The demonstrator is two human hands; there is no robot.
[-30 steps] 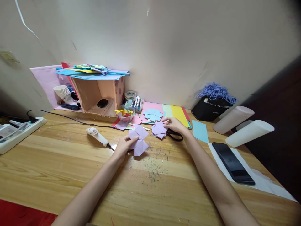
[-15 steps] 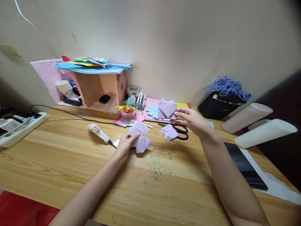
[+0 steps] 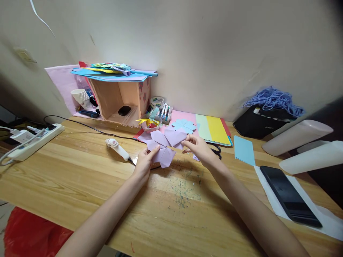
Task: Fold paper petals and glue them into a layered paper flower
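Note:
My left hand [image 3: 145, 161] pinches a purple folded-paper flower [image 3: 164, 157] by its left side, thumb on top, above the desk. My right hand [image 3: 197, 147] is closed on a purple paper petal [image 3: 175, 137], held up against the flower's upper right; whether the two are joined I cannot tell. Below my right hand, another purple paper piece [image 3: 196, 157] and the black scissors [image 3: 216, 150] are mostly hidden. A white glue gun [image 3: 117, 149] lies to the left of my left hand. Behind the petals, a light blue paper flower [image 3: 184, 125] rests on coloured sheets.
Coloured paper sheets [image 3: 214, 129] lie at the back, beside a bowl of paper scraps [image 3: 152, 124] and markers [image 3: 166, 112]. A cardboard box [image 3: 104, 101] stands back left, a power strip [image 3: 37, 142] at far left. Right are a phone [image 3: 289, 194], white rolls [image 3: 308, 159] and a black bag [image 3: 259, 123].
My right hand has brought its purple petal down and left to the flower in my left hand. The view has shifted, showing more of the coloured sheets.

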